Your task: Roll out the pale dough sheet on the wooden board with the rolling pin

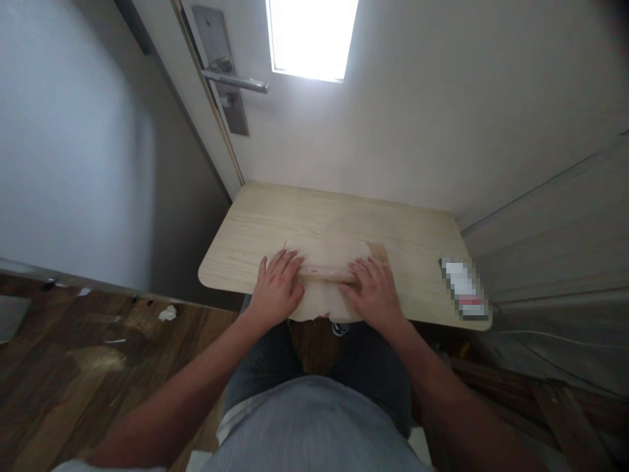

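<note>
A pale sheet [327,252], like paper or thin card with ragged edges, lies on the light wooden table [413,236] in front of me. A raised fold or roll [324,272] runs across its middle. My left hand [279,283] rests palm down at the sheet's left side, fingers stretched out and fingertips by one end of the fold. On the right side my right hand [374,288] lies likewise, its fingers spread over the other end. Both palms hide what is beneath them. A brown patch [378,250] shows just beyond the right fingers.
A blurred-out phone-like object [464,288] lies at the table's right end. Behind the table stands a door with a metal handle [236,80] and a bright window [312,39]. Scraps, including a crumpled white piece [168,313], litter the wooden floor [147,387] at left.
</note>
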A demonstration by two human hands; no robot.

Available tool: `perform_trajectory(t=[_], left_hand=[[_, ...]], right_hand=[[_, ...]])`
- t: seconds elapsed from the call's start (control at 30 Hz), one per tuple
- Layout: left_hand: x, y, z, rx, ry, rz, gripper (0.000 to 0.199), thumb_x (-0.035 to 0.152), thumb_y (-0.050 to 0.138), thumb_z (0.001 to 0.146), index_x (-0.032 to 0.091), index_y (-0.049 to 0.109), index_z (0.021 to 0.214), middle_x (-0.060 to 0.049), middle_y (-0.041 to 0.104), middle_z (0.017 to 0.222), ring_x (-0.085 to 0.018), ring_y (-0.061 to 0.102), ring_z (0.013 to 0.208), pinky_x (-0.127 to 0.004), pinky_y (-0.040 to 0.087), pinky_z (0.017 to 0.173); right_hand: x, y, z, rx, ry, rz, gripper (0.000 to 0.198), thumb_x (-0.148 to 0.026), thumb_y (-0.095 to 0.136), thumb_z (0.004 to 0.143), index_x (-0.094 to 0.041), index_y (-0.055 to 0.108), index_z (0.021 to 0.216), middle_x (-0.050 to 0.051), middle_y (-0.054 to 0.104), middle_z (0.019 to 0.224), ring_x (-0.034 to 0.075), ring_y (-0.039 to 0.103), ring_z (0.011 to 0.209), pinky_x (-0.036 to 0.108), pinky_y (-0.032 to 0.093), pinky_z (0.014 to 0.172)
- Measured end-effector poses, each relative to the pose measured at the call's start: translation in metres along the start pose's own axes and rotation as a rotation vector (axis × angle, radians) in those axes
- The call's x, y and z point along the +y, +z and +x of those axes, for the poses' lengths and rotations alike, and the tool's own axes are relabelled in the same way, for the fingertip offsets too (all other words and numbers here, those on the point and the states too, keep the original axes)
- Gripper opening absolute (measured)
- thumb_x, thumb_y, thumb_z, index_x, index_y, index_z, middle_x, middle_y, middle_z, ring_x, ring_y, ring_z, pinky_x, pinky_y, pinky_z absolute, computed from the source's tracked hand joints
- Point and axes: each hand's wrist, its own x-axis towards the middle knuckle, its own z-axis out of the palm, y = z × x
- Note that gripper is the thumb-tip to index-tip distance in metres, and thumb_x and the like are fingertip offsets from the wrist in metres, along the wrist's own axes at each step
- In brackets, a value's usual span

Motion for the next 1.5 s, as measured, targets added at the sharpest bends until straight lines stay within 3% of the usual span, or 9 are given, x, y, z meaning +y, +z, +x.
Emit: perform_trajectory(t=[0.13, 0.27, 0.43, 0.6, 0.77, 1.0, 1.17, 1.33, 1.5], left_hand=[[-0.003, -0.006, 0.009, -0.01, -0.051, 0.029, 0.041, 0.024, 0.052, 0.087, 0.021, 0.063, 0.126, -0.01, 0.068, 0.125, -0.029, 0.056, 0.122, -0.05, 0.034, 0.115], [0.012, -0.006, 0.02, -0.025, -0.013, 0.064, 0.032, 0.027, 0.054, 0.088, 0.025, 0.068, 0.117, -0.009, 0.069, 0.113, -0.03, 0.057, 0.114, -0.049, 0.038, 0.107], [0.046, 0.015, 0.032, -0.024, 0.089, 0.059, 0.038, 0.027, 0.047, 0.096, 0.024, 0.061, 0.13, -0.009, 0.064, 0.132, -0.028, 0.053, 0.126, -0.05, 0.031, 0.116], [0.066, 0.037, 0.037, -0.015, 0.118, 0.072, 0.058, 0.047, 0.033, 0.104, 0.019, 0.036, 0.155, -0.011, 0.042, 0.16, -0.03, 0.031, 0.149, -0.058, 0.019, 0.122], [0.063, 0.038, 0.06, -0.032, 0.096, 0.088, 0.066, 0.058, 0.025, 0.104, 0.02, 0.034, 0.156, -0.011, 0.041, 0.161, -0.03, 0.028, 0.151, -0.06, 0.015, 0.123], [0.047, 0.044, 0.113, -0.026, 0.035, 0.113, 0.06, 0.061, 0.026, 0.103, 0.028, 0.045, 0.149, -0.007, 0.041, 0.16, -0.03, 0.03, 0.15, -0.06, 0.014, 0.123], [0.034, 0.045, 0.142, -0.069, 0.043, 0.098, 0.06, 0.061, 0.024, 0.103, 0.028, 0.05, 0.146, -0.008, 0.043, 0.159, -0.03, 0.031, 0.149, -0.063, 0.017, 0.121], [0.032, 0.04, 0.144, -0.102, 0.113, 0.104, 0.058, 0.06, 0.027, 0.103, 0.028, 0.053, 0.144, -0.008, 0.045, 0.158, -0.031, 0.035, 0.147, -0.064, 0.017, 0.12], [0.04, 0.029, 0.1, -0.122, 0.23, 0.103, 0.061, 0.06, 0.028, 0.103, 0.027, 0.043, 0.152, -0.007, 0.043, 0.16, -0.029, 0.033, 0.149, -0.06, 0.015, 0.123]], right_hand=[[0.019, 0.002, 0.015, -0.03, -0.059, 0.03, 0.03, -0.044, 0.062, 0.092, -0.024, 0.073, 0.111, 0.008, 0.064, 0.135, 0.032, 0.043, 0.137, 0.053, 0.028, 0.118], [0.04, -0.003, 0.011, 0.025, -0.049, 0.054, 0.031, -0.044, 0.062, 0.092, -0.023, 0.073, 0.113, 0.009, 0.062, 0.138, 0.031, 0.045, 0.136, 0.051, 0.032, 0.115], [0.072, -0.006, -0.005, 0.075, 0.1, -0.011, 0.044, -0.052, 0.055, 0.094, -0.022, 0.069, 0.123, 0.013, 0.061, 0.138, 0.033, 0.049, 0.131, 0.052, 0.036, 0.112], [0.073, 0.008, -0.012, 0.078, 0.202, -0.078, 0.061, -0.055, 0.038, 0.101, -0.016, 0.048, 0.148, 0.02, 0.046, 0.153, 0.034, 0.041, 0.139, 0.053, 0.038, 0.109], [0.069, 0.019, 0.019, 0.089, 0.279, -0.094, 0.065, -0.056, 0.034, 0.102, -0.014, 0.044, 0.151, 0.023, 0.044, 0.153, 0.037, 0.037, 0.141, 0.058, 0.034, 0.109], [0.076, 0.022, 0.082, 0.071, 0.301, -0.125, 0.063, -0.056, 0.033, 0.102, -0.014, 0.053, 0.145, 0.021, 0.046, 0.153, 0.04, 0.036, 0.14, 0.062, 0.029, 0.11], [0.079, 0.023, 0.104, 0.022, 0.29, -0.136, 0.057, -0.053, 0.032, 0.104, -0.017, 0.062, 0.137, 0.018, 0.055, 0.145, 0.037, 0.042, 0.134, 0.059, 0.029, 0.109], [0.076, 0.018, 0.087, -0.028, 0.269, -0.13, 0.055, -0.053, 0.033, 0.104, -0.019, 0.065, 0.132, 0.016, 0.058, 0.143, 0.034, 0.044, 0.133, 0.055, 0.029, 0.11], [0.058, 0.012, 0.026, 0.003, 0.225, -0.102, 0.056, -0.054, 0.036, 0.102, -0.02, 0.056, 0.142, 0.015, 0.048, 0.153, 0.035, 0.037, 0.143, 0.058, 0.027, 0.114]])
